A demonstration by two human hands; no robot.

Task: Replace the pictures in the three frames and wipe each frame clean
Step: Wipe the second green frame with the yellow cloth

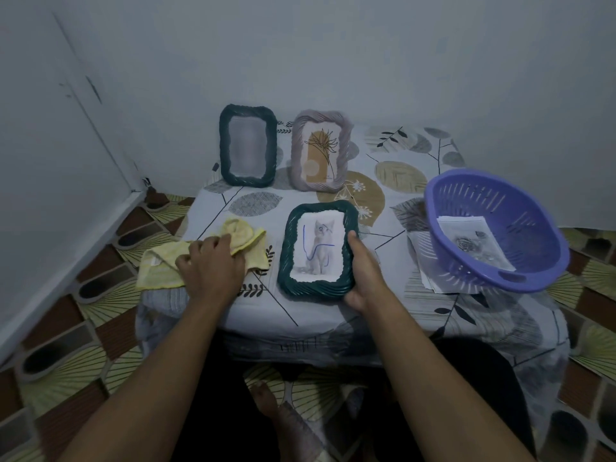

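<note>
Centre of the picture, the right hand (361, 271) grips the right edge of a dark green frame (318, 248) lying flat on the table, thumb over the front of its rope-textured rim, fingers wrapped under the lower corner. Inside that frame sits a kitten picture (317, 250) with a blue scribble across it.

Over at centre left, the left hand (211, 263) is pressed palm-down on a crumpled yellow cloth (160, 265), fingers curled into the fabric, closed on a fold of it. The cloth lies on the table's left side, just beside the green frame but not touching it.

Higher up, toward the wall, two more frames stand upright side by side: a second dark green frame (248, 145) whose picture is too blurred to read, and to its right a mauve frame (321, 150) showing a line-drawn flower on ochre shapes.

At the right edge, a purple plastic colander basket (496, 228) sits tilted, with a rose print (476, 241) lying inside. More loose papers (425, 258) poke out beneath its left side. All of it rests on a leaf-patterned tablecloth (400, 171).
</note>
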